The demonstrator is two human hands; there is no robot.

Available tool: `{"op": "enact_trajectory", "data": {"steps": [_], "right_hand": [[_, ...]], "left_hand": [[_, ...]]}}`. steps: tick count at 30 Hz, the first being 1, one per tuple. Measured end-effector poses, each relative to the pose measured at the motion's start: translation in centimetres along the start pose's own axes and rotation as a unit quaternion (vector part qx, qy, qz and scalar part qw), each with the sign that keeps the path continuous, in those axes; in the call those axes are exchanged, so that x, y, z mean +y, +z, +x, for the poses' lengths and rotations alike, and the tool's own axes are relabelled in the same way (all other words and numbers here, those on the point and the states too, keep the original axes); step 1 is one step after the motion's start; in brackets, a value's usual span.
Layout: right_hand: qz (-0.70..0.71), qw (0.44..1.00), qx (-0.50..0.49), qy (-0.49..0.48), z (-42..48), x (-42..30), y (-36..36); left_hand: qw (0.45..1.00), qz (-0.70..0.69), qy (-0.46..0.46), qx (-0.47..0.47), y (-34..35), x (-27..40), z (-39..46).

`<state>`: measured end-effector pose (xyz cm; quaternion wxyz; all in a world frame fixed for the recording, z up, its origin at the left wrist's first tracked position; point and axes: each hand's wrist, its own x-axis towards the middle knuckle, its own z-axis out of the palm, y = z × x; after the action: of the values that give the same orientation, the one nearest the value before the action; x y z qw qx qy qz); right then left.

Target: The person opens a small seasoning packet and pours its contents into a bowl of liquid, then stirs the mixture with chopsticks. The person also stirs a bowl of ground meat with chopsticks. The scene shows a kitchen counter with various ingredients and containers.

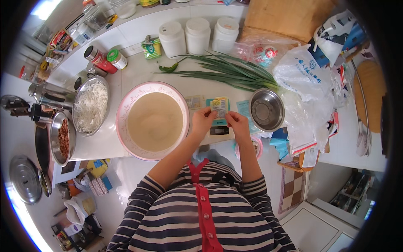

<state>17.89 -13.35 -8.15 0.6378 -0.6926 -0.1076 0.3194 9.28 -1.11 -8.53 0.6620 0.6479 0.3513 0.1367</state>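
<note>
Between my left hand and my right hand is a small yellow printed packet, pinched at its lower corners. It is held above a teal-topped digital kitchen scale, which it partly hides. Left of my hands stands a large pink-rimmed enamel basin holding cloudy beige liquid. An empty-looking stainless steel bowl sits to the right, on the edge of a light blue printed sheet. Another printed packet lies flat between the basin and the scale.
Long green scallions and green peppers lie behind. White lidded jars stand by the wall. Plastic bags crowd the right. At left are a metal dish of white shreds and a bowl of reddish-brown pieces.
</note>
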Motion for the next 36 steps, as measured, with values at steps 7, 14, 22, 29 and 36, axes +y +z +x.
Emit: {"op": "enact_trajectory", "data": {"steps": [7, 14, 22, 29, 36], "right_hand": [[-0.274, 0.955, 0.029, -0.112, 3.9, 4.0, -1.7], [-0.312, 0.938, 0.069, -0.133, 3.3, 3.3, -1.0], [-0.307, 0.934, 0.061, -0.170, 3.7, 4.3, -1.2], [-0.330, 0.907, 0.081, -0.248, 3.9, 5.0, -2.0], [-0.097, 0.961, 0.123, -0.230, 3.2, 1.2, -1.7]], "left_hand": [[0.988, 0.137, 0.037, 0.067, 1.0, -4.3, 2.9], [0.976, 0.199, 0.060, 0.061, 0.5, -3.8, 3.3], [0.972, 0.218, 0.064, 0.066, 0.6, -3.8, 3.5], [0.942, 0.287, 0.155, 0.076, 0.4, -3.7, 3.3], [0.944, 0.152, 0.239, 0.172, 0.3, 1.8, 2.2]]}}
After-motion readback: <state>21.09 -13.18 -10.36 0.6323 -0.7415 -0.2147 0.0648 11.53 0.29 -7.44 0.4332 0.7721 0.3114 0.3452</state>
